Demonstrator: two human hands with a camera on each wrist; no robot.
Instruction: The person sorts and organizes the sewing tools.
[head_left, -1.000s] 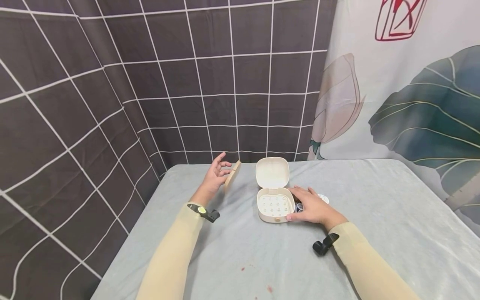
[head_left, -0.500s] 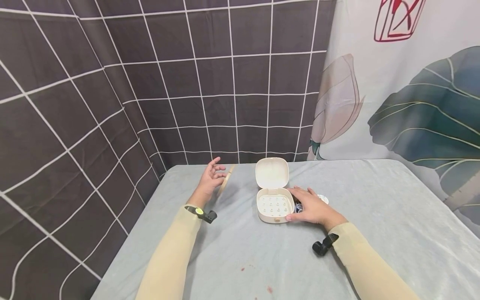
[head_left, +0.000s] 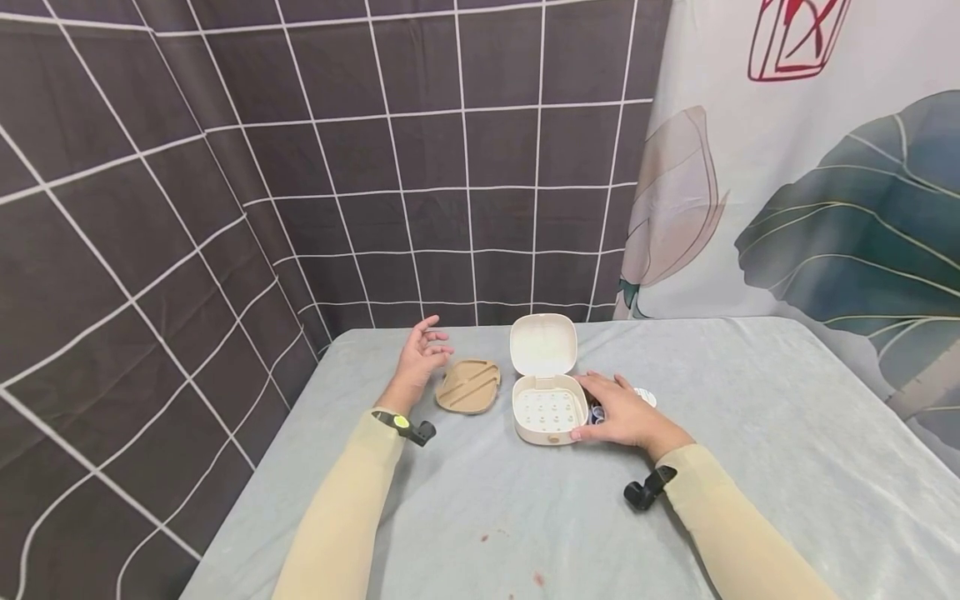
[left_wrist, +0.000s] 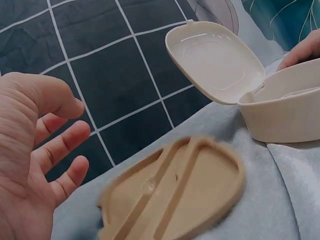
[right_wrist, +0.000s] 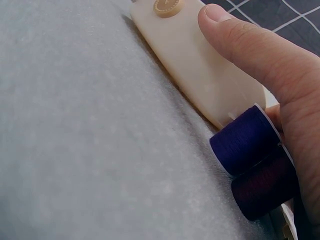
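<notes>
A cream plastic box (head_left: 548, 414) stands on the grey cloth with its lid (head_left: 543, 343) swung up at the back. A tan flat insert (head_left: 468, 386) lies on the cloth just left of it, blurred in the left wrist view (left_wrist: 175, 192). My left hand (head_left: 423, 350) hovers beside the insert with fingers (left_wrist: 60, 150) spread and nothing in them. My right hand (head_left: 618, 412) rests against the box's right side, its thumb (right_wrist: 250, 45) pressed on the box wall (right_wrist: 200, 70). A dark blue thread spool (right_wrist: 245, 142) and a dark purple spool (right_wrist: 262, 187) lie under its palm.
The grey-covered table (head_left: 750, 433) stretches wide to the right and toward me. A small white round object (head_left: 648, 397) shows behind my right hand. Dark grid cloth hangs at the back and left, close to the table edge. Small red stains (head_left: 538, 577) mark the near cloth.
My left hand held the tan insert on edge above the table; the insert now lies flat beside the box and the hand is off it. The right hand stayed put.
</notes>
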